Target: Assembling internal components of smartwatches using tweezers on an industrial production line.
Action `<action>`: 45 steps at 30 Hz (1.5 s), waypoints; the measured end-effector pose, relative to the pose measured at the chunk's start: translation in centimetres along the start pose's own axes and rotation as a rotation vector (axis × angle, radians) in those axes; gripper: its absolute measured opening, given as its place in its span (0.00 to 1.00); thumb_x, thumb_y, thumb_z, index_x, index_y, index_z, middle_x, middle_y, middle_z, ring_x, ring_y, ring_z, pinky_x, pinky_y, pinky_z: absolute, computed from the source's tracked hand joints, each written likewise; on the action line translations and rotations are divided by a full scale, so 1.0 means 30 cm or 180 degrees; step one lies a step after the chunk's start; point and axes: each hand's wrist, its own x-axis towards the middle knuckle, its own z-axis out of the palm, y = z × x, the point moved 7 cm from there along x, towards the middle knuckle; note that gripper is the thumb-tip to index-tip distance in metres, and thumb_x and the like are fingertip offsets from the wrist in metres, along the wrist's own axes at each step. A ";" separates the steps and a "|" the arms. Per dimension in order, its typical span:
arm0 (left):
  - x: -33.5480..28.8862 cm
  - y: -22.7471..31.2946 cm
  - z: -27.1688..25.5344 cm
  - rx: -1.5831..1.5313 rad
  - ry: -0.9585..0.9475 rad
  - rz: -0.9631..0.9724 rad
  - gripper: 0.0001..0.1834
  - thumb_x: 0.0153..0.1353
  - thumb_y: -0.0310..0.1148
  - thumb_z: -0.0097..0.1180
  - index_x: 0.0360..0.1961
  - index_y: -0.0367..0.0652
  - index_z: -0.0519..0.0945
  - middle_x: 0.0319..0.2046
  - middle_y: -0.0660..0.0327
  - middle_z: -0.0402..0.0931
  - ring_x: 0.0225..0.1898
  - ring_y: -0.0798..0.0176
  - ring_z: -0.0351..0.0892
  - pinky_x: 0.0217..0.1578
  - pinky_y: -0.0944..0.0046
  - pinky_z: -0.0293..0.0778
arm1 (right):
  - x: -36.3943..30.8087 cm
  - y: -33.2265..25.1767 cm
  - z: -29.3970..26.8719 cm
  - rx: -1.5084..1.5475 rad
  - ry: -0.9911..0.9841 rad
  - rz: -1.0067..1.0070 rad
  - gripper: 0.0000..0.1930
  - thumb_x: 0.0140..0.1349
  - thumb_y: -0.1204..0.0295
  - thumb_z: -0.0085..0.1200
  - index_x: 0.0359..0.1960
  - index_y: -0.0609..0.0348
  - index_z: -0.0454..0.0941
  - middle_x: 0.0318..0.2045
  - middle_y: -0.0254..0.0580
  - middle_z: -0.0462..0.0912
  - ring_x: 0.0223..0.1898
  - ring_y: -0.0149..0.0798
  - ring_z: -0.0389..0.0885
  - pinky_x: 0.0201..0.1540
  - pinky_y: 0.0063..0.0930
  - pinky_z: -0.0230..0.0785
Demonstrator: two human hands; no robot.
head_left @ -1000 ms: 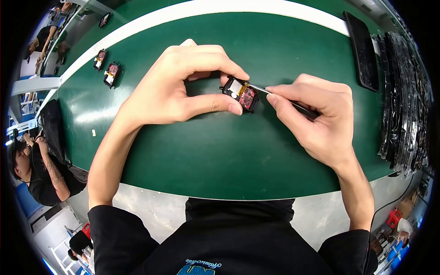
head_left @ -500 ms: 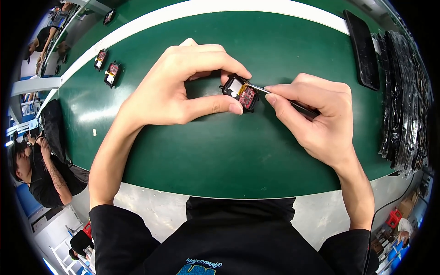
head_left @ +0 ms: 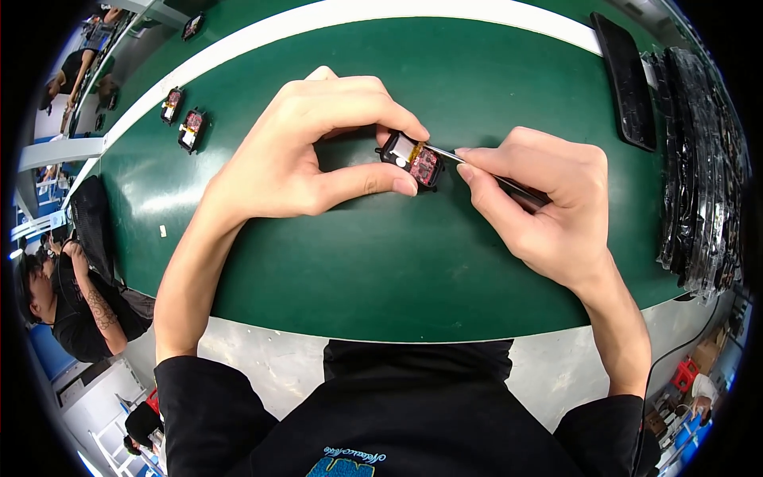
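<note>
Between the thumb and fingers of my left hand [head_left: 326, 143] is a small black device housing [head_left: 411, 161], its inside facing up. A red circuit board, a pale rectangular part and a yellow-orange strip show inside it. My right hand [head_left: 548, 199] is closed around a slim metal tweezers-like tool [head_left: 509, 183] with a dark rear part. The tool's thin tip meets the upper right edge of the housing, by the yellow-orange strip; whether it grips anything is too small to tell.
Two similar open housings, one nearer [head_left: 191, 130] and one farther [head_left: 171, 105], lie on the green table [head_left: 381, 270] at the left. A black tray [head_left: 624, 83] and a stack of plastic-wrapped packs [head_left: 695, 175] line the right side. A person [head_left: 79, 302] sits at far left.
The housing, both hands and the tool have shifted very slightly left in the picture. My grip on each stays the same.
</note>
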 end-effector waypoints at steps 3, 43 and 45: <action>0.000 0.005 0.001 -0.0036 0.0008 0.0034 0.28 0.50 0.37 0.87 0.54 0.46 0.93 0.39 0.64 0.91 0.38 0.63 0.83 0.42 0.62 0.64 | 0.004 -0.005 -0.010 -0.0027 0.0105 -0.0064 0.06 0.59 0.83 0.72 0.38 0.65 0.94 0.19 0.37 0.80 0.17 0.31 0.74 0.21 0.29 0.60; -0.124 -0.438 -0.537 0.2066 0.1001 -0.1518 0.31 0.72 0.35 0.70 0.75 0.45 0.78 0.72 0.52 0.77 0.71 0.44 0.77 0.71 0.49 0.73 | -0.142 -0.257 -0.527 -0.1546 0.1005 0.0117 0.23 0.53 0.72 0.80 0.51 0.59 0.87 0.34 0.37 0.80 0.28 0.35 0.82 0.29 0.30 0.73; -0.146 -0.496 -0.556 0.2122 0.0977 -0.1530 0.31 0.73 0.35 0.69 0.75 0.45 0.77 0.72 0.51 0.78 0.70 0.44 0.78 0.71 0.50 0.73 | -0.209 -0.237 -0.648 -0.1702 0.1326 0.0494 0.23 0.51 0.73 0.81 0.50 0.61 0.88 0.32 0.35 0.78 0.28 0.30 0.77 0.29 0.25 0.68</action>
